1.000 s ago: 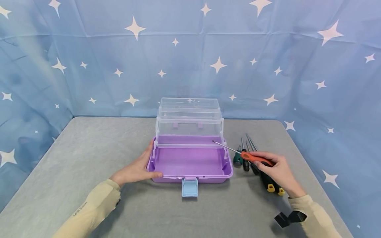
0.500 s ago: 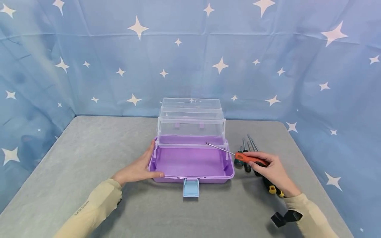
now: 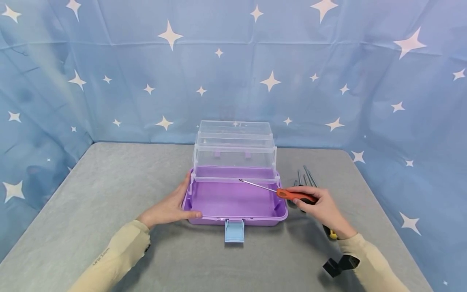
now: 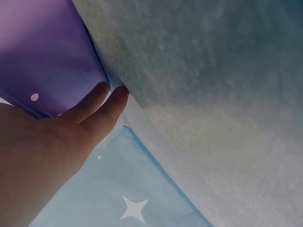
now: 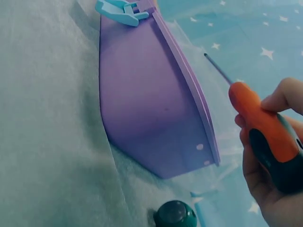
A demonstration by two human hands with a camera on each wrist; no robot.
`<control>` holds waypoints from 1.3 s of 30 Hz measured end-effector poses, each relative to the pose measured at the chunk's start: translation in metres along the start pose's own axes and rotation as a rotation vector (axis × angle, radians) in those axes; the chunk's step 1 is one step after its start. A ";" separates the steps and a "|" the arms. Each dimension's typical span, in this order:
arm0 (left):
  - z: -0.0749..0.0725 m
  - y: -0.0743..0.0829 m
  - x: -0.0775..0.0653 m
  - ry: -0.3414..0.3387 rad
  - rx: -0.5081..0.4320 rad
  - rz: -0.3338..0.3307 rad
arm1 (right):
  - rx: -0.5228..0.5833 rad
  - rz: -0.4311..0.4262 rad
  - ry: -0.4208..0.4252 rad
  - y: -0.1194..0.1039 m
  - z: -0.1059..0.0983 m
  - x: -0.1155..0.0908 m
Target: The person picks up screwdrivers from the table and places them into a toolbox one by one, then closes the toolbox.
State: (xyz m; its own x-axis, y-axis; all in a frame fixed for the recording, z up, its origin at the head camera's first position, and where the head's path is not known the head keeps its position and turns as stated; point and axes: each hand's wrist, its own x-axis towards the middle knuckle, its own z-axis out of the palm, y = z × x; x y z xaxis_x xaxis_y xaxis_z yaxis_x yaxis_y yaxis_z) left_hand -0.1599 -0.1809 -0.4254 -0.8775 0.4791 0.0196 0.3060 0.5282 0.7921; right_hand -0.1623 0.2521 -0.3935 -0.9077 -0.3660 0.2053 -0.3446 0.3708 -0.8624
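A purple toolbox (image 3: pixel 233 198) stands with its clear lid and trays (image 3: pixel 235 150) raised at the back. My left hand (image 3: pixel 169 207) lies against its left side, the thumb on the front rim. In the left wrist view, fairly straight fingers (image 4: pixel 102 113) touch the purple wall. My right hand (image 3: pixel 322 207) grips the orange and black handle of a screwdriver (image 3: pixel 284 194). The screwdriver's shaft points left above the box's interior. Seen from the right wrist, the thumb and fingers wrap the handle (image 5: pixel 272 127), above the box's rim.
Several more screwdrivers (image 3: pixel 310 176) lie on the grey table right of the box, partly hidden under my right hand. One has a green handle end (image 5: pixel 175 213). A light blue latch (image 3: pixel 234 232) hangs down at the box's front. Blue star-patterned cloth (image 3: pixel 233 61) backs the table.
My right hand has moved left with the orange screwdriver, bringing its tip further over the box. The left hand has stayed against the box.
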 end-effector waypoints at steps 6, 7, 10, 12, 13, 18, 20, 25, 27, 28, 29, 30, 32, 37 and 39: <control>0.002 0.002 -0.001 0.024 0.009 -0.008 | 0.037 -0.030 0.000 -0.005 0.006 0.000; 0.002 0.002 -0.001 0.031 0.023 -0.011 | 0.040 -0.038 0.000 -0.006 0.007 -0.001; 0.004 0.003 -0.002 0.052 0.072 -0.013 | 0.052 -0.061 -0.003 -0.006 0.009 -0.001; 0.005 0.003 -0.004 0.061 0.099 -0.017 | 0.068 -0.072 -0.012 -0.005 0.011 -0.001; 0.005 0.002 -0.004 0.065 0.109 -0.016 | 0.071 -0.078 -0.015 -0.004 0.012 -0.001; 0.005 0.001 -0.004 0.054 0.125 -0.012 | 0.095 -0.089 -0.042 -0.001 0.016 0.000; 0.004 0.000 -0.004 0.046 0.119 -0.015 | 0.100 -0.084 -0.050 -0.002 0.018 0.001; 0.003 0.001 -0.003 0.029 0.105 -0.025 | 0.086 -0.077 -0.066 -0.003 0.021 0.003; 0.002 0.001 -0.003 0.021 0.109 -0.027 | 0.079 -0.066 -0.072 -0.003 0.022 0.004; 0.002 0.001 -0.003 0.018 0.110 -0.029 | 0.076 -0.059 -0.075 -0.004 0.023 0.004; 0.002 0.002 -0.003 0.015 0.110 -0.030 | 0.076 -0.051 -0.076 -0.004 0.023 0.005; 0.001 0.002 -0.003 0.012 0.114 -0.033 | 0.077 -0.048 -0.079 -0.004 0.024 0.005; 0.001 0.003 -0.003 0.011 0.118 -0.040 | 0.081 -0.046 -0.082 -0.004 0.025 0.007; 0.001 0.004 -0.003 0.012 0.112 -0.060 | 0.107 -0.050 -0.094 -0.004 0.026 0.010; 0.001 0.004 -0.003 0.014 0.111 -0.065 | 0.109 -0.050 -0.099 -0.004 0.027 0.011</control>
State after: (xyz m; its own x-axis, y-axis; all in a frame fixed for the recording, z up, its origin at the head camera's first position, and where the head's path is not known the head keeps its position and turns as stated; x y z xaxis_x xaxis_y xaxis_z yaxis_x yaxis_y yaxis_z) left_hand -0.1556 -0.1797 -0.4223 -0.9017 0.4318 -0.0200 0.2867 0.6321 0.7199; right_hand -0.1650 0.2238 -0.4006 -0.8603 -0.4658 0.2073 -0.3558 0.2573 -0.8984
